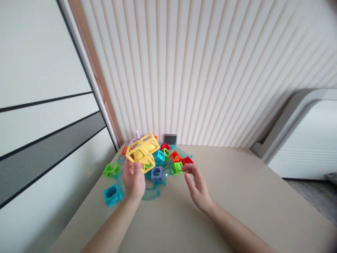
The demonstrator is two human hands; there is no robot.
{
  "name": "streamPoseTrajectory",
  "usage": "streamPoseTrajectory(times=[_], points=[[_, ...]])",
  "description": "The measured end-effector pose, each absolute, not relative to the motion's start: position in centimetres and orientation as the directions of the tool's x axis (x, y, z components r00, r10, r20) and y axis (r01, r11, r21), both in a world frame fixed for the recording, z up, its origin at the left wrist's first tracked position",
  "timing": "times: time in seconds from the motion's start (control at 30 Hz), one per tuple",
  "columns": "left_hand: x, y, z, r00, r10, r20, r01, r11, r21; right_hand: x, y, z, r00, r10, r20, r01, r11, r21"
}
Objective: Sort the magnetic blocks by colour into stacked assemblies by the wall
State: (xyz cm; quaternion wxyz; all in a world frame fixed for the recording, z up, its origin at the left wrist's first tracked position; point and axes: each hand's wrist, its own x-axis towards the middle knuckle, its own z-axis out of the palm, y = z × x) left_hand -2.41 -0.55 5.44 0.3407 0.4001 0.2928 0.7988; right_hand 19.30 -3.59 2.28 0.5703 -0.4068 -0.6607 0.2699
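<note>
My left hand is closed on a yellow block piece, made of joined open-framed cubes with a curved channel inside, and lifts it above the pile. Over the table to the right is my right hand, fingers apart and nothing in it. Its fingertips are close to a green cube block and a red block; whether they touch is unclear. Between the hands sit a purple cube with a round hole, a blue cube and an orange cube.
A blue block and a green frame cube lie near the table's left edge. Translucent teal track pieces are spread under the blocks. Behind the table rises a ribbed white panel; a white cabinet stands left.
</note>
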Motion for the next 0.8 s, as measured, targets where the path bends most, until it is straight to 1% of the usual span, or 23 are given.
streamPoseTrajectory(times=[0.07,0.13,0.2,0.27,0.33,0.4,0.6,0.7,0.8], points=[[-3.6,0.5,5.9,-0.569,0.688,0.451,-0.238,-0.663,0.710,18.3,-1.9,3.9,-0.067,0.852,0.520,0.337,0.509,-0.792],[-4.4,1.3,5.9,-0.628,0.655,0.421,-0.227,-0.671,0.705,16.6,0.2,6.0,-0.154,0.855,0.495,0.434,0.509,-0.744],[-4.9,2.0,5.5,-0.650,0.665,0.368,-0.265,-0.652,0.711,14.4,2.3,8.0,-0.246,0.856,0.454,0.551,0.509,-0.661],[-5.1,2.6,4.9,-0.661,0.686,0.306,-0.303,-0.616,0.727,12.0,4.3,9.5,-0.320,0.860,0.397,0.672,0.501,-0.545],[-5.2,3.0,4.3,-0.661,0.704,0.258,-0.319,-0.576,0.753,9.6,5.8,10.3,-0.367,0.879,0.305,0.777,0.470,-0.418],[-5.1,3.2,3.8,-0.648,0.724,0.235,-0.328,-0.544,0.773,7.5,6.6,10.5,-0.375,0.890,0.258,0.813,0.450,-0.369],[-5.1,3.2,2.6,-0.576,0.796,0.186,-0.346,-0.444,0.827,4.2,7.5,10.0,-0.321,0.937,0.139,0.885,0.349,-0.307],[-5.1,3.5,1.8,-0.571,0.801,0.180,-0.314,-0.415,0.854,3.8,7.9,9.9,-0.288,0.955,0.073,0.910,0.296,-0.290],[-5.3,3.9,0.8,-0.527,0.825,0.203,-0.265,-0.387,0.883,3.8,8.0,9.9,-0.260,0.964,0.053,0.921,0.264,-0.285]])
